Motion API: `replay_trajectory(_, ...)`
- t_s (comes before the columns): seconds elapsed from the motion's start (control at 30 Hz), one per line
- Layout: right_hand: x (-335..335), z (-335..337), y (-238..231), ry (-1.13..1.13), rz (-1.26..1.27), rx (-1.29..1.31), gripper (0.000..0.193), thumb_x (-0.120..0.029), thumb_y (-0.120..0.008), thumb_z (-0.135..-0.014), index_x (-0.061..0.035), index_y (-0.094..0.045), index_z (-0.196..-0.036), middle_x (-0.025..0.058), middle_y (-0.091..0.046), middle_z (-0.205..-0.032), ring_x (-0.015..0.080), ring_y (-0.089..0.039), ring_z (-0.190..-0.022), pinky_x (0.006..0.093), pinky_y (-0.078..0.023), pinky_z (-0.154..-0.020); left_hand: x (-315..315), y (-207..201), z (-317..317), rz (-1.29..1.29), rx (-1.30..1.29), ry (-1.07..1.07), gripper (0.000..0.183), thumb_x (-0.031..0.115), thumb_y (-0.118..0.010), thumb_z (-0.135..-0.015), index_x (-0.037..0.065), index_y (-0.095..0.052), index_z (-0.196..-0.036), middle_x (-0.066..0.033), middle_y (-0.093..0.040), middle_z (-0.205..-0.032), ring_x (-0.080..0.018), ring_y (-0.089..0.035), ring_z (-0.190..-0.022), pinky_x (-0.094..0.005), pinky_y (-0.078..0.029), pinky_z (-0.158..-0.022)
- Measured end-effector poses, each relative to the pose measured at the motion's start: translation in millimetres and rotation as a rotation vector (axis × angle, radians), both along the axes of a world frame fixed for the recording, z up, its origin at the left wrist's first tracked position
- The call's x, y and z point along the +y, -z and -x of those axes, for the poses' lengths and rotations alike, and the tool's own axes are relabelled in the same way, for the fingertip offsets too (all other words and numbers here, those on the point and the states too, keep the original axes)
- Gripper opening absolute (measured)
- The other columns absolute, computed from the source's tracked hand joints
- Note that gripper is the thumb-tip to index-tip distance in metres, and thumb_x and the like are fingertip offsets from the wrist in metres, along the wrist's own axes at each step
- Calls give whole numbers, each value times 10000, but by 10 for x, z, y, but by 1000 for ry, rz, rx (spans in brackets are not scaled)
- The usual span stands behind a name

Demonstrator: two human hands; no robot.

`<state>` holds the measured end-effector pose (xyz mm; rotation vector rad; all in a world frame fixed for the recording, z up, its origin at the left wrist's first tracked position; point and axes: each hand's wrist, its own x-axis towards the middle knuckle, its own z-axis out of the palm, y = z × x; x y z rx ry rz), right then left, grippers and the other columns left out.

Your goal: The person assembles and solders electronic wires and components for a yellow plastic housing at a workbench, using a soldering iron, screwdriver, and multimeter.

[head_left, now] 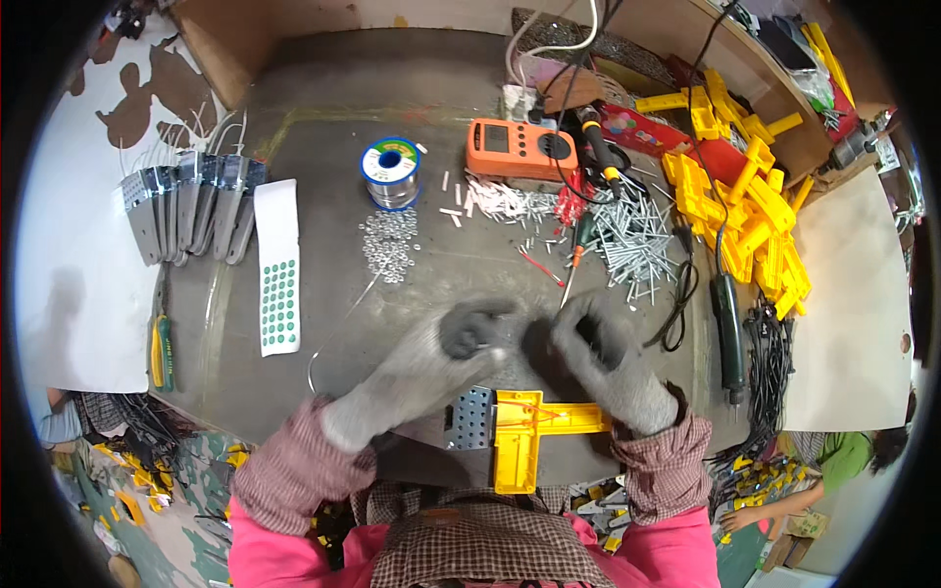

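My left hand (475, 331), in a grey glove, is held over the middle of the dark table with its fingers curled. My right hand (596, 343), gloved alike, faces it across a small gap, its fingers bent round toward the thumb. Whatever either one grips is too small or hidden to make out. Below them, by the near edge, lies a T-shaped yellow plastic housing (518, 441) with thin red wire inside. A perforated metal plate (470, 418) adjoins its left side. The right forearm passes over the housing's right end.
Beyond my hands are small nuts (389, 245), a solder spool (390, 196), screws (632, 245) and an orange multimeter (520, 149). Yellow housings (755, 220) and an electric screwdriver (727, 333) lie right; a sticker strip (278, 265) and metal blades (196, 201) left. Another person's hand (745, 519) shows lower right.
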<state>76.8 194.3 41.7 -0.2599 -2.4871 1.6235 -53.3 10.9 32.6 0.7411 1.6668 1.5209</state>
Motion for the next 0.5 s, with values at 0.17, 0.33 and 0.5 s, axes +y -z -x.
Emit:
replay_trajectory(0.17, -114, 24, 13, 57, 58, -109, 119, -60, -603, -933, -6, -577, -1036, 47, -603, -903, 91, -555, -829, 246, -472, -760, 155, 251, 158, -135, -323, 120, 257, 111, -661, -869, 58, -643, -1121, -60, -637, -970, -135, -610, -905, -296, -508, -781)
replay_trajectory(0.33, -118, -5, 47, 188, 17, -49, 113, -101, -700, -878, -30, -653, -952, 8, -615, -750, 81, -559, -711, 243, -482, -656, 105, 72, 57, -198, 360, 86, 266, 123, -667, -894, 28, -620, -1138, -15, -629, -960, -87, -576, -881, -275, -496, -752)
replay_trajectory(0.5, -109, -43, 100, 286, 50, -40, 121, -82, -713, -852, -43, -651, -949, 5, -587, -723, 45, -514, -666, 243, -450, -597, 81, 126, 135, -68, -573, -25, 294, 149, -662, -914, 52, -593, -1183, -13, -629, -1004, -73, -589, -895, -234, -499, -811)
